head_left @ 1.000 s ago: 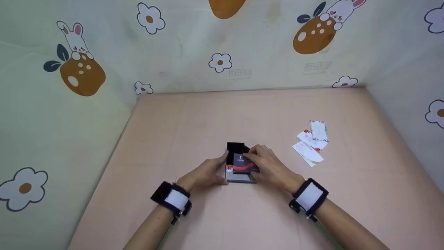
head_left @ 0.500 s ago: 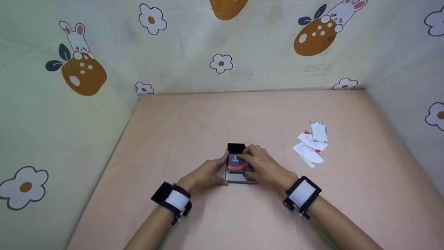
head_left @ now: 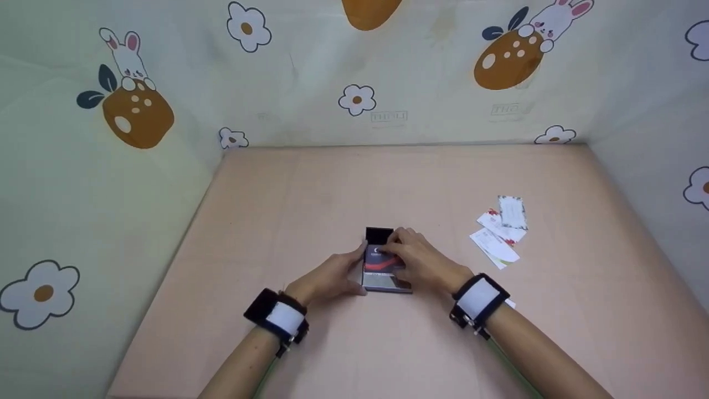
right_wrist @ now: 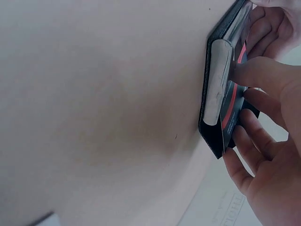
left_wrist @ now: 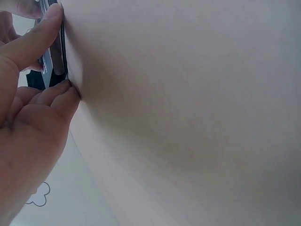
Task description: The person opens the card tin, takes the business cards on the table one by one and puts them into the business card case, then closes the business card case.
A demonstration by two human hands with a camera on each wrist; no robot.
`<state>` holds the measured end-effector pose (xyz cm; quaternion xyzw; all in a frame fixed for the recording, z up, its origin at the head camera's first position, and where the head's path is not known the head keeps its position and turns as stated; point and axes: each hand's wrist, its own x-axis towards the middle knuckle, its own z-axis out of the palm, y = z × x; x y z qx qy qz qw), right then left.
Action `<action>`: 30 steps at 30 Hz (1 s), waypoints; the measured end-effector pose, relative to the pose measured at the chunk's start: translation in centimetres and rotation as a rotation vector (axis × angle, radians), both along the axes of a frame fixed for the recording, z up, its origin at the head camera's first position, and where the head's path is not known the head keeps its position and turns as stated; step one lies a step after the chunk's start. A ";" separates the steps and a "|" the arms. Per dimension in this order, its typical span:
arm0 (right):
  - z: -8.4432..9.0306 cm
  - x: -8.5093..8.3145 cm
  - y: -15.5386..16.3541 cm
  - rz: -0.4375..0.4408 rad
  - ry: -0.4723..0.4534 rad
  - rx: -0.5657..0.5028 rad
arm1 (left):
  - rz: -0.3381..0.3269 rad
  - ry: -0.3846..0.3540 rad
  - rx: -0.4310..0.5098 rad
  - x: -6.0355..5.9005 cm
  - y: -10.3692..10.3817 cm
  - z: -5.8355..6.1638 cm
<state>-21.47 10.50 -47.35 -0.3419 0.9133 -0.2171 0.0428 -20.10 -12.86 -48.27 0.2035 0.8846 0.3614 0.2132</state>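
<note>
Matt black card holder, brushed metal inside, glossy card — smooth matt table, paper cards.

The head view looks down and forward over the desk toward its far edge. Both wrist views skim the desktop very close, sharing the case.
</note>
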 end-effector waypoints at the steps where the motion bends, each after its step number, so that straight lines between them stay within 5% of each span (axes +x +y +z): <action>1: 0.0 0.0 0.0 -0.002 -0.010 0.004 | 0.000 0.000 0.001 0.0 0.0 0.0; 18: -0.5 0.0 0.1 0.032 -0.020 -0.001 | 0.022 -0.024 -0.008 0.2 0.1 0.2; 30: -1.1 1.6 0.3 0.033 0.021 0.023 | -0.012 -0.024 -0.017 0.1 0.1 0.4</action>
